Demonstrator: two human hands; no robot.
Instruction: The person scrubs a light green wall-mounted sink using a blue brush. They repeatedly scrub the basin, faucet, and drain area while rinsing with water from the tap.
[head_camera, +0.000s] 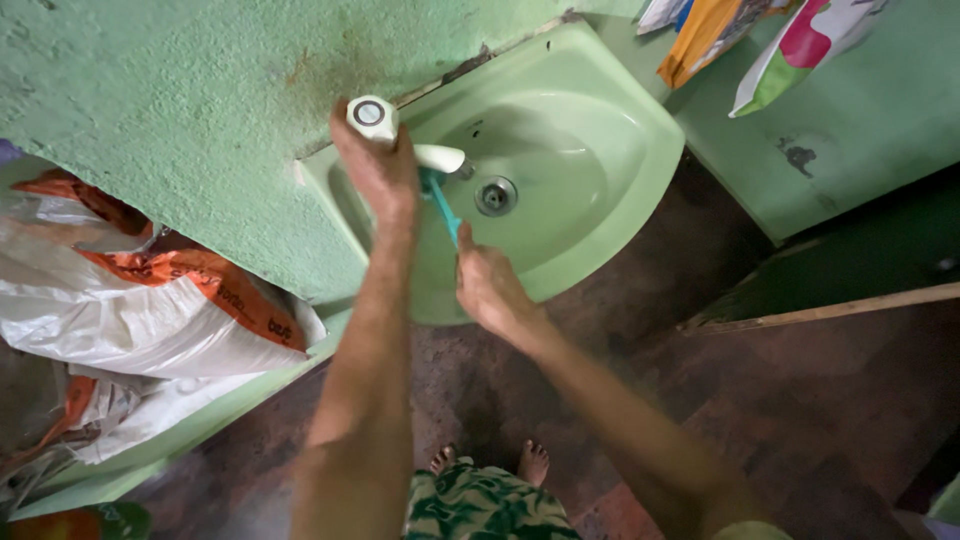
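Observation:
A pale green wash basin (610, 190) is fixed to a green wall, with a metal drain (496, 195) in its bowl. My left hand (378, 170) is closed around the white tap (372, 117) at the basin's back rim; the white spout (440, 157) sticks out beside my fingers. My right hand (488, 288) grips the handle of a teal toothbrush (441, 205), whose head sits right under the spout. I cannot tell whether water is running.
White and orange sacks (150, 300) are piled to the left against the wall. Colourful bags (760, 40) hang at the upper right. A wooden plank (850, 305) lies right of the basin. My bare feet (490, 462) stand on a dark floor.

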